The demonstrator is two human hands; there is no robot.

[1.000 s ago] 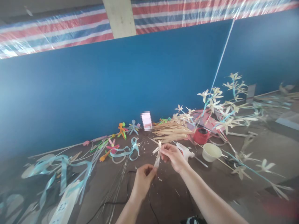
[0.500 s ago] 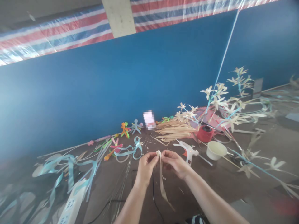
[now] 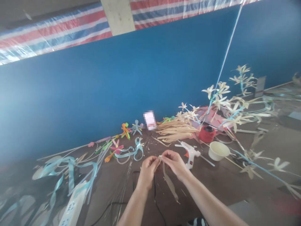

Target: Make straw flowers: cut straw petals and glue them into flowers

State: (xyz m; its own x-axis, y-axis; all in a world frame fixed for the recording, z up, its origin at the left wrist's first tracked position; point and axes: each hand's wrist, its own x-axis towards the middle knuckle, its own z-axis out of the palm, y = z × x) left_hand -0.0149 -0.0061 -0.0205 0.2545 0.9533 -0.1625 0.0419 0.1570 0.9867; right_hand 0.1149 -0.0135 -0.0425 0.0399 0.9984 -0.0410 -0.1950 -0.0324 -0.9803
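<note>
In the head view, my left hand (image 3: 148,169) and my right hand (image 3: 173,162) meet above the brown table, thumbs and fingertips pinched together. Between them they grip a pale husk strip (image 3: 170,184); its top is bunched into a small knob at the fingertips, and its tail hangs below my right hand. Just beyond my right hand lies a white glue gun (image 3: 191,154) with an orange trigger. Behind my hands is a pile of similar tan strips (image 3: 175,131).
A cream bowl (image 3: 218,151) and a red roll (image 3: 207,134) stand to the right, near several pale flowers (image 3: 219,102) on blue stems. Left are light-blue ribbon (image 3: 71,175), a white power strip (image 3: 72,205) and small colourful figures (image 3: 125,130). A blue panel (image 3: 117,78) rises behind.
The fingertips have drawn closer around the strip's top, with my right hand shifting slightly left. The hanging tail has swung to the right.
</note>
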